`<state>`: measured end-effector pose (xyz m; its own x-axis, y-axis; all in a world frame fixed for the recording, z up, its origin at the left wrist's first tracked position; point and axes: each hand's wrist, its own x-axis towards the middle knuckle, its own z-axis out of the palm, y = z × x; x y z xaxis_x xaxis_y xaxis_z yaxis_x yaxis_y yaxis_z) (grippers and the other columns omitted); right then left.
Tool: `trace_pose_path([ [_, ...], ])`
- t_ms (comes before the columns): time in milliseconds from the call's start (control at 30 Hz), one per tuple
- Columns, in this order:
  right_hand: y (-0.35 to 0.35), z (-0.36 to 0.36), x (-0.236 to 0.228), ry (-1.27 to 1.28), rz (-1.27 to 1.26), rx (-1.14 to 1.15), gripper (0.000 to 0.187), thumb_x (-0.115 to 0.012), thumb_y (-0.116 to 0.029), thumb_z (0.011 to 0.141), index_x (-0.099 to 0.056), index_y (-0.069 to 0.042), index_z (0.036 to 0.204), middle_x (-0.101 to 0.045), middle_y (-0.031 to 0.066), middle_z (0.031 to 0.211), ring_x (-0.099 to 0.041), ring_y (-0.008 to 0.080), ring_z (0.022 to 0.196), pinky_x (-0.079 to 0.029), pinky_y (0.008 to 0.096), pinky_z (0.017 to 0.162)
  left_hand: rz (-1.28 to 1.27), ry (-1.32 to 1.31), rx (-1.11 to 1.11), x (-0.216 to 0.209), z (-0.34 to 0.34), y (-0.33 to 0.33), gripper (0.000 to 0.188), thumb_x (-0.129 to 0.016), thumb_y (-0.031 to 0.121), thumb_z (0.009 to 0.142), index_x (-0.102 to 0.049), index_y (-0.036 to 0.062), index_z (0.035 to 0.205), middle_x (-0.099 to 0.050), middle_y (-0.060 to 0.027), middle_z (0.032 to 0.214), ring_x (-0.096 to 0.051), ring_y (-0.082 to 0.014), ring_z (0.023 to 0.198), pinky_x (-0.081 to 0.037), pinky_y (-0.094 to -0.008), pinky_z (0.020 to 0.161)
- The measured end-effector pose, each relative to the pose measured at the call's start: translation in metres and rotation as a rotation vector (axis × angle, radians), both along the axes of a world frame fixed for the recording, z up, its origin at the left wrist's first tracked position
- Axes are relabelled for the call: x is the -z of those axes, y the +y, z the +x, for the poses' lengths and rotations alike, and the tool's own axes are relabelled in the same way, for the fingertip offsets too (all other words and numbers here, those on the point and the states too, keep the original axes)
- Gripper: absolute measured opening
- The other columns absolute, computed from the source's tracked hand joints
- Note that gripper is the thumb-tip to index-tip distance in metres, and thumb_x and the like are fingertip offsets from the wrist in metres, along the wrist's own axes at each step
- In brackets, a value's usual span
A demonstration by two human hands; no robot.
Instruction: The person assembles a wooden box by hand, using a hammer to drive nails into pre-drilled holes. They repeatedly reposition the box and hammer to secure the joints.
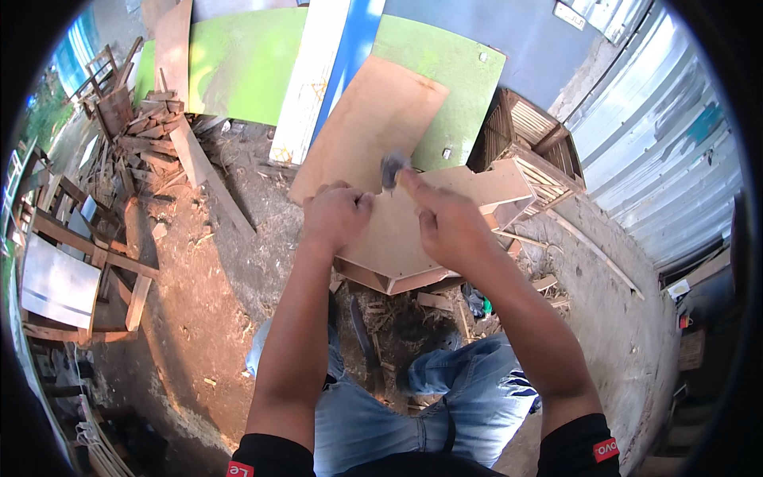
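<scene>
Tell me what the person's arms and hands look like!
The left hand and right hand wear no gloves, and the forearms are bare. The black cloth sleeves stop near the elbows, each with a red rectangular patch bearing white lettering.

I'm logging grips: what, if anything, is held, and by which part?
The right hand holds a hammer by its handle; whether the left hand grips anything can't be told.

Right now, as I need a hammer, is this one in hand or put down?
In hand: the right hand grips the hammer, its blurred head over the wooden panel.
</scene>
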<state>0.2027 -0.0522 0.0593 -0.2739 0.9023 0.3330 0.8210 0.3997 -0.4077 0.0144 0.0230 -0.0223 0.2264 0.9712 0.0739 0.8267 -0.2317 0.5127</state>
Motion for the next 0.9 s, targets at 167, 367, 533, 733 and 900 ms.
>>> trace_pose_path([
  [167, -0.003, -0.001, -0.004, 0.210, 0.189, 0.010, 0.059, -0.055, -0.002, 0.088, -0.048, -0.009, 0.146, -0.064, 0.0250, 0.085, -0.063, 0.0429, 0.078, -0.051, 0.0522, 0.077, 0.007, -0.001, -0.034, 0.001, 0.001, -0.004, 0.037, -0.053, 0.040, 0.094, -0.078, 0.0132, 0.102, -0.069, -0.0073, 0.118, -0.059, -0.0304, 0.116, -0.041, -0.0507, 0.100],
  [367, -0.004, 0.001, -0.008, 0.078, 0.082, 0.033, 0.057, -0.056, 0.005, 0.089, -0.054, -0.011, 0.143, -0.067, 0.0257, 0.095, -0.069, 0.0326, 0.082, -0.053, 0.0336, 0.073, 0.012, 0.001, -0.048, -0.002, 0.002, -0.008, 0.037, -0.053, 0.040, 0.093, -0.078, 0.0138, 0.102, -0.069, -0.0064, 0.118, -0.060, -0.0305, 0.116, -0.041, -0.0490, 0.101],
  [533, -0.003, 0.001, -0.002, 0.153, 0.229, -0.013, 0.061, -0.055, 0.004, 0.089, -0.051, -0.016, 0.146, -0.063, 0.0221, 0.082, -0.066, 0.0343, 0.076, -0.053, 0.0388, 0.069, 0.029, 0.025, -0.040, -0.002, 0.002, -0.006, 0.038, -0.051, 0.041, 0.095, -0.079, 0.0154, 0.101, -0.068, -0.0061, 0.119, -0.059, -0.0281, 0.117, -0.041, -0.0519, 0.098],
  [733, -0.001, 0.006, 0.009, 0.085, 0.049, 0.023, 0.059, -0.052, -0.004, 0.089, -0.046, -0.011, 0.147, -0.065, 0.0240, 0.089, -0.063, 0.0434, 0.085, -0.051, 0.0523, 0.078, -0.026, 0.021, -0.024, -0.004, 0.001, -0.004, 0.037, -0.052, 0.042, 0.095, -0.079, 0.0172, 0.102, -0.068, -0.0060, 0.118, -0.057, -0.0274, 0.119, -0.039, -0.0511, 0.100],
  [900, -0.001, 0.009, 0.013, -0.090, -0.095, 0.040, 0.058, -0.050, -0.006, 0.090, -0.046, -0.013, 0.148, -0.063, 0.0221, 0.091, -0.063, 0.0407, 0.082, -0.051, 0.0504, 0.077, 0.055, -0.007, -0.035, -0.003, 0.002, -0.007, 0.036, -0.054, 0.039, 0.093, -0.078, 0.0138, 0.098, -0.070, -0.0080, 0.112, -0.061, -0.0308, 0.113, -0.043, -0.0476, 0.098],
])
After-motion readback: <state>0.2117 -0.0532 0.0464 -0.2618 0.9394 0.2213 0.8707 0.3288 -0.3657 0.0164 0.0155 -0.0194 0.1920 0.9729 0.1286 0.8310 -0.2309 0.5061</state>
